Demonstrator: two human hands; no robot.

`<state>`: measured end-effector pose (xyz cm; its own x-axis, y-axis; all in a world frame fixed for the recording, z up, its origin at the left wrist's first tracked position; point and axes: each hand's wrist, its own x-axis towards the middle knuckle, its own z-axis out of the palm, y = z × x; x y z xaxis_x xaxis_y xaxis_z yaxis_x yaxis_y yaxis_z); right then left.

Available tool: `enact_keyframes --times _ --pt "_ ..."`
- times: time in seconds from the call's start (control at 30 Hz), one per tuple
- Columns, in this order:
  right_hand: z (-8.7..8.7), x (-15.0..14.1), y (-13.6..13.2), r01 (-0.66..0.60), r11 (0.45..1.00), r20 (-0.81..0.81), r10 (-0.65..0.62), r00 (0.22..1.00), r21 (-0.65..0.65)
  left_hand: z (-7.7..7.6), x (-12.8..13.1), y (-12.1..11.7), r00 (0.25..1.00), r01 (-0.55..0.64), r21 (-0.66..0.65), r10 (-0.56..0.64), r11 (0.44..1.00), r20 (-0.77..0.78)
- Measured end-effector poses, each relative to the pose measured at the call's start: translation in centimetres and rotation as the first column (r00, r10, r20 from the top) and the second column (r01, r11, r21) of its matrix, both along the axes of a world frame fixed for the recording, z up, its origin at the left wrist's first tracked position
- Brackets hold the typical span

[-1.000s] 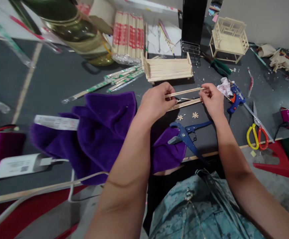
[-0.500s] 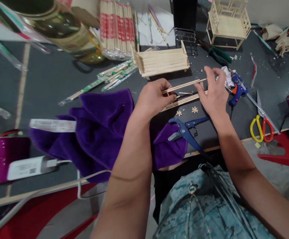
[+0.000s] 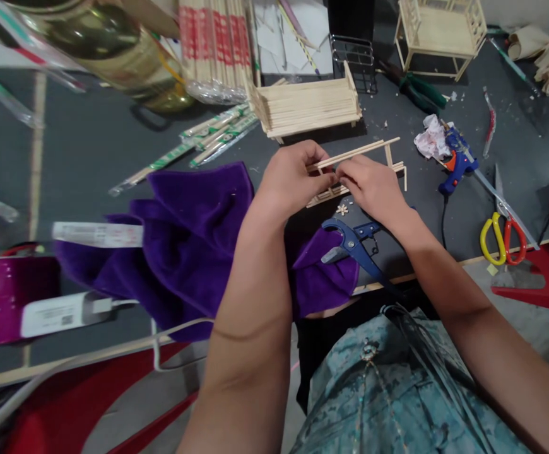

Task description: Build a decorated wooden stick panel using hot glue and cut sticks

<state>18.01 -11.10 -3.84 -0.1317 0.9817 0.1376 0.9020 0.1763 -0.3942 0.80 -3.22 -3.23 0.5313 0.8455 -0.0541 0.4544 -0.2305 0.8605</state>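
Observation:
My left hand (image 3: pixel 298 180) is closed around the left end of a small frame of thin wooden sticks (image 3: pixel 357 153). Close beside it, my right hand (image 3: pixel 373 186) has its fingers pinched together at the middle of the frame; whatever lies between the fingertips is hidden. The frame's right end sticks out past my right hand, with a short upright joining its bars. Just below the hands lies a small star-shaped stick piece (image 3: pixel 342 209). A blue cutter (image 3: pixel 357 246) rests partly on a purple cloth (image 3: pixel 194 233) near the table edge.
Behind the hands stands a miniature stick bench (image 3: pixel 310 107), with a stick chair (image 3: pixel 440 38) farther back. To the right lie a blue glue gun (image 3: pixel 459 161), crumpled paper (image 3: pixel 431 137), scissors (image 3: pixel 501 230) and green-handled pliers (image 3: pixel 419 91). Wrapped chopsticks (image 3: pixel 215 50) and a large bottle (image 3: pixel 108 50) are at back left.
My right hand has moved left along the frame from its right end to beside my left hand, and its fingers have drawn together. My left hand still holds the frame.

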Motion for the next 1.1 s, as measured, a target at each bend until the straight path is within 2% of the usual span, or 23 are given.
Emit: enact_keyframes --times 0.17,0.5,1.1 --pt "-0.48 0.26 0.12 0.004 1.000 -0.020 -0.004 1.000 0.015 -0.08 -0.13 0.00 0.996 0.012 -0.048 -0.008 0.999 0.084" --pt "-0.88 0.59 0.23 0.001 1.000 -0.079 0.001 0.997 0.017 0.00 -0.17 -0.01 1.000 -0.014 -0.035 0.015 0.999 0.024" --pt "-0.78 0.15 0.30 0.012 1.000 -0.064 -0.012 0.998 -0.003 -0.82 0.19 0.16 0.992 -0.104 -0.012 0.104 0.995 0.070"
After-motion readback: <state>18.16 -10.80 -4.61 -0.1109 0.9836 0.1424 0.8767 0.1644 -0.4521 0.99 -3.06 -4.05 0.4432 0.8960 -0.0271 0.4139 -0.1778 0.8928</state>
